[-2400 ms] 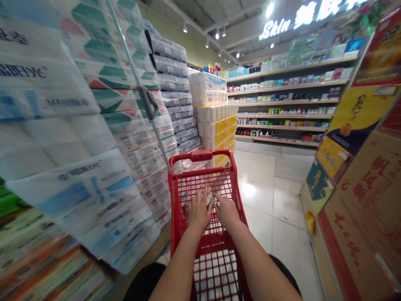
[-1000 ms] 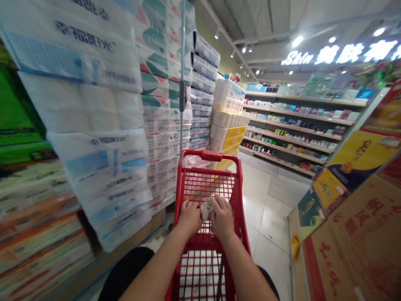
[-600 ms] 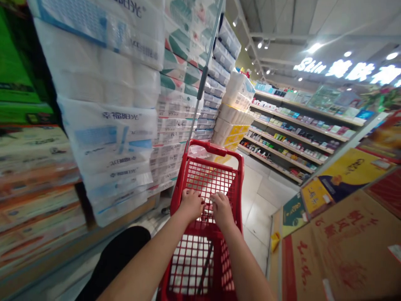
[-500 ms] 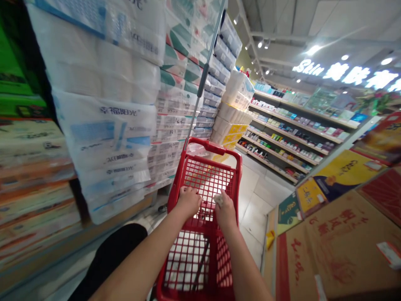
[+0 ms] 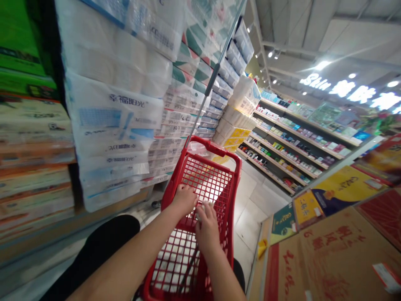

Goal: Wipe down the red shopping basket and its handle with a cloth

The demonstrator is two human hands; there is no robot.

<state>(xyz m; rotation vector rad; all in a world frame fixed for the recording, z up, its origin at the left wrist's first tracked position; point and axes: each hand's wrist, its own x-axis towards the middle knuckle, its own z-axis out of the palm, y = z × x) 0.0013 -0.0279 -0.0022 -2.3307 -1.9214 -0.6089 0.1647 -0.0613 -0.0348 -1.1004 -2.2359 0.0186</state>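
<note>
A red plastic shopping basket (image 5: 205, 167) with gridded walls stands on the floor in front of me, between my dark-clothed knees. Over its middle, my left hand (image 5: 184, 200) has its fingers curled beside the red crossbar; what they hold, if anything, is hidden. Close by on the right, my right hand (image 5: 207, 223) is bent with its fingertips drawn together. A small whitish crumpled thing (image 5: 210, 205) shows at those fingertips, its kind unclear. A thin metal rod with a grey sleeve (image 5: 212, 79) rises at the basket's far left corner.
Tall stacks of wrapped paper rolls (image 5: 115, 121) line the left side, beside green and orange packs (image 5: 34, 138). At the right stand cardboard boxes (image 5: 326, 255) and coloured cartons (image 5: 341, 182). Shelves of small goods (image 5: 291, 146) stand farther back, past the pale tiled floor (image 5: 250, 205).
My right hand has moved left and nearer to me, almost meeting my left hand. The whitish thing at its fingertips shows less. The view has shifted slightly.
</note>
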